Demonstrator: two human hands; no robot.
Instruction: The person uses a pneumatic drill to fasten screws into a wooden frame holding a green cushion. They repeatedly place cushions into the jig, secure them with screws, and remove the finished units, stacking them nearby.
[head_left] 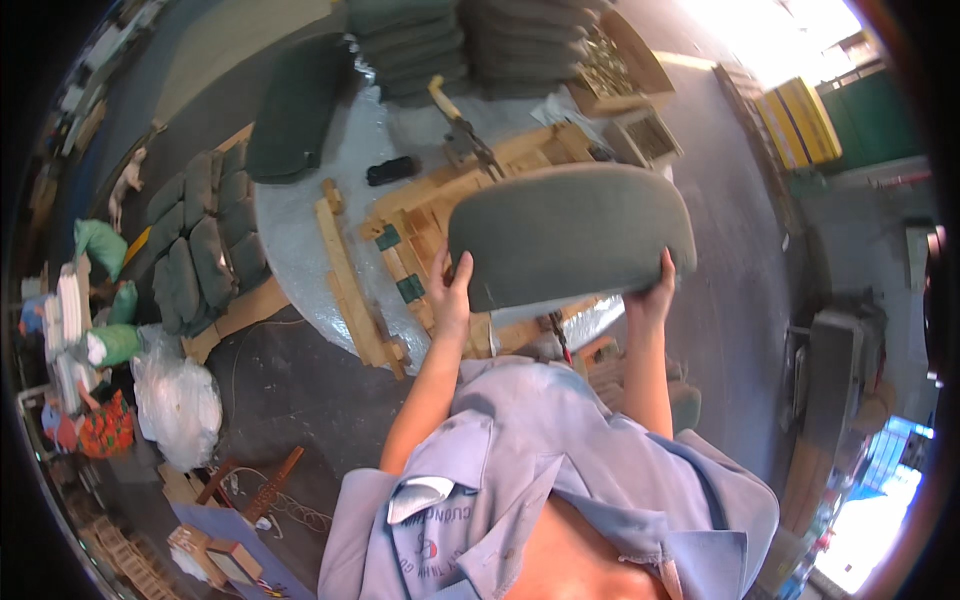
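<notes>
Between my hands is a grey-green padded cushion [570, 235], roughly rectangular with rounded corners, its broad face turned up. My left hand [451, 293] grips its left edge, thumb on top. The lower right corner is held by my right hand [653, 290], thumb on the face and fingers hidden beneath. Under the cushion lies a wooden frame jig [545, 150] with green pads [410, 288], partly covered. A clamp with a yellow handle [442, 97] stands at its far side. To the left are a black elongated object [392, 170] and a wooden strip [346, 285].
A round table wrapped in clear film [290, 240] bears the jig. Stacked cushions [408, 45], a box of small brassy pieces [612, 65] and a small wooden bin [648, 138] stand at its far side. More cushions [205, 235] and a plastic bag [178, 400] lie left.
</notes>
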